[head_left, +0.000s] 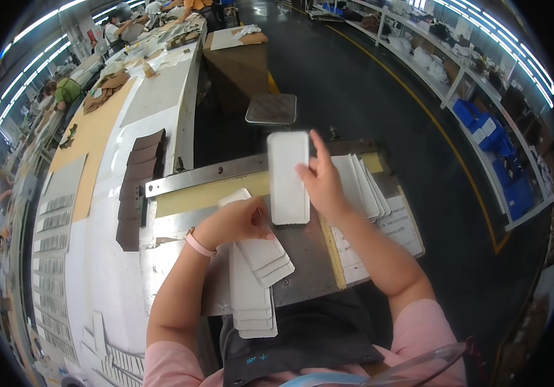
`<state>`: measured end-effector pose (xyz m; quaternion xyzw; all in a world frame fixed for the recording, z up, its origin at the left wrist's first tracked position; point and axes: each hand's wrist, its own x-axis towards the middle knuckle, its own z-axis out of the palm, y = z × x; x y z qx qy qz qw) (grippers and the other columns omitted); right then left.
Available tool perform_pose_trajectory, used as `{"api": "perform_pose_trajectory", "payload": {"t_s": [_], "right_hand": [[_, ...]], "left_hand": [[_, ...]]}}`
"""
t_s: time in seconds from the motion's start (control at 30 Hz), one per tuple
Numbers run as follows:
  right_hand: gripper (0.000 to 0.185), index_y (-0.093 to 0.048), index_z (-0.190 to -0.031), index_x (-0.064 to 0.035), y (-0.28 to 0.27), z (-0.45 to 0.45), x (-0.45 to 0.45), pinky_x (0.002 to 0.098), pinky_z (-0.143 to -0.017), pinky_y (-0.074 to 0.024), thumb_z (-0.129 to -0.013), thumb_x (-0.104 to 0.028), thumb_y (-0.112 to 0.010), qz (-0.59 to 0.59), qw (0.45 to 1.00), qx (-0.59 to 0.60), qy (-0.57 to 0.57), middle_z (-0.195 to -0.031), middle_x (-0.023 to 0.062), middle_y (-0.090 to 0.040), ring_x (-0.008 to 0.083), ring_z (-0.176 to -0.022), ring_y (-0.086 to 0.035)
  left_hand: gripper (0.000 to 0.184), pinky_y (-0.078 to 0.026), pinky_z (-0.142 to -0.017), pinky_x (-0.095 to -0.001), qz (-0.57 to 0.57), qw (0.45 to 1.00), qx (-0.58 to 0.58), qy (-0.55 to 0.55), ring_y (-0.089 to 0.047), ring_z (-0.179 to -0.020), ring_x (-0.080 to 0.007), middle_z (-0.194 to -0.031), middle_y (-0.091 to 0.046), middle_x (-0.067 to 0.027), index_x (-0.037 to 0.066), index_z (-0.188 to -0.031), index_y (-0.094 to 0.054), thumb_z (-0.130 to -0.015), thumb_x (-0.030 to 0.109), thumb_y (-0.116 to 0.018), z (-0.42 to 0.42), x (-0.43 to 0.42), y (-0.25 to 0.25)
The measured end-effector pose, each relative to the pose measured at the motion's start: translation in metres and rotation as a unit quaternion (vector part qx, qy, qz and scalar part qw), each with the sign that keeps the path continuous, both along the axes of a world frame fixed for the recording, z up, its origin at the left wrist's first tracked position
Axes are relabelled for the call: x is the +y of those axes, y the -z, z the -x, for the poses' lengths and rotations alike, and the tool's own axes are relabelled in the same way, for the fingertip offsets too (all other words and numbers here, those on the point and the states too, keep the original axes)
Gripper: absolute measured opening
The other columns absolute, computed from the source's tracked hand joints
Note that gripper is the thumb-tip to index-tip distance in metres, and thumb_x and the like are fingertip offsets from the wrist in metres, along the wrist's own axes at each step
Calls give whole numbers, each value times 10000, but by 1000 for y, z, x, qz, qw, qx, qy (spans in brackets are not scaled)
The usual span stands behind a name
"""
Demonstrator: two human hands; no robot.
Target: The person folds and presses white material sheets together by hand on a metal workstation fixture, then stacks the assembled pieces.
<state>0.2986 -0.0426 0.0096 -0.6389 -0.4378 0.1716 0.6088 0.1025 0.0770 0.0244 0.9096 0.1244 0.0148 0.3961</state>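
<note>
In the head view, pinching a white panel (289,184) by its edge with the right hand (324,184), above the metal plate (312,261); curling the left hand (235,221) at the fanned stack (267,262), cannot tell whether gripping. Apparently handling panels singly; calls for keeping this one clear.

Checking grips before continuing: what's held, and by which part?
Right hand: a white panel, by its right edge. Left hand: over fanned white panels; its hold is unclear.

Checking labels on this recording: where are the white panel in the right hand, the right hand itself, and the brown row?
White panel (288,180): head view, middle of its face.
Right hand (325,188): head view, mid-hand.
Brown row (136,185): head view, a middle piece.
</note>
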Motion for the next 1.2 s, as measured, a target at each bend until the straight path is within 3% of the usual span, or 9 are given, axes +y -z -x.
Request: {"api": "perform_pose_trajectory", "payload": {"t_s": [0.07, 0.17, 0.2, 0.27, 0.37, 0.43, 0.53, 0.87, 1.2], "right_hand": [[733, -178, -1527, -55, 0, -10, 5, 311, -695, -498, -916, -33, -583, -59, 996, 63, 13, -762, 101, -627, 168, -671, -596], [735, -179, -1530, -84, -18, 1, -8, 376, -806, -499, -919, -75, -589, 204, 974, -97, -17, -936, 158, -641, 274, -834, -626], [683, -284, -1504, -105, -10, 6, -7, 438, -913, -465, -897, -102, -597, 247, 925, -289, 15, -1244, 215, -573, 360, -1109, -559], [570, -442, -1419, -80, 15, 7, 2, 454, -992, -417, -866, -82, -579, 210, 865, -452, 52, -1387, 178, -493, 373, -1262, -458], [470, -520, -1343, -61, 22, 3, 2, 485, -1069, -339, -873, -50, -519, 159, 813, -560, -15, -1357, 132, -524, 399, -1270, -441], [455, -536, -1324, -48, 28, 3, 3, 491, -1082, -326, -870, -55, -498, 180, 828, -530, -21, -1392, 122, -506, 396, -1294, -425], [413, -569, -1277, -20, 34, 1, 4, 474, -1076, -334, -876, -74, -491, 159, 845, -509, -23, -1391, 122, -517, 369, -1283, -443], [400, -601, -1198, -13, 24, 4, 4, 432, -1013, -384, -878, -250, -633, 147, 864, -481, -8, -1276, 110, -558, 286, -1185, -502], [395, -610, -1174, -28, 28, 4, 5, 440, -1014, -380, -874, -282, -652, 143, 859, -491, 2, -1272, 93, -544, 291, -1203, -481]], "left_hand": [[368, -495, -674, -337, -26, 999, 26, -5, -639, -716, -244, -755, -645, -88, 41, -989, -611, -779, 280, -796, -2, -4, -6], [311, -491, -668, -314, -46, 996, 33, -65, -633, -733, -197, -786, -639, -69, 58, -980, -621, -796, 247, -786, -5, -3, -4], [300, -492, -679, -311, -56, 992, 41, -106, -642, -763, -201, -812, -653, -66, 59, -977, -626, -800, 243, -782, -8, -3, -8], [314, -486, -742, -322, -114, 983, -13, -142, -642, -868, -215, -920, -671, -64, 67, -1019, -634, -817, 270, -763, -11, -2, -8], [426, -438, -898, -374, -253, 952, -132, -113, -584, -1087, -249, -1163, -647, -63, 91, -1162, -626, -850, 369, -711, -17, -4, 12], [532, -372, -1004, -424, -344, 926, -128, -83, -502, -1228, -277, -1319, -583, -60, 108, -1270, -596, -865, 445, -670, -18, -12, 25], [655, -295, -1059, -479, -312, 943, -80, -87, -425, -1299, -319, -1414, -507, -77, 115, -1355, -539, -860, 533, -630, -24, -8, 28], [723, -305, -1052, -482, -350, 929, -98, -70, -425, -1294, -356, -1418, -494, -119, 73, -1299, -556, -779, 551, -714, -25, -9, 26], [738, -300, -1054, -495, -355, 927, -99, -61, -422, -1298, -356, -1424, -490, -101, 72, -1309, -553, -780, 562, -707, -24, -4, 25]]}}
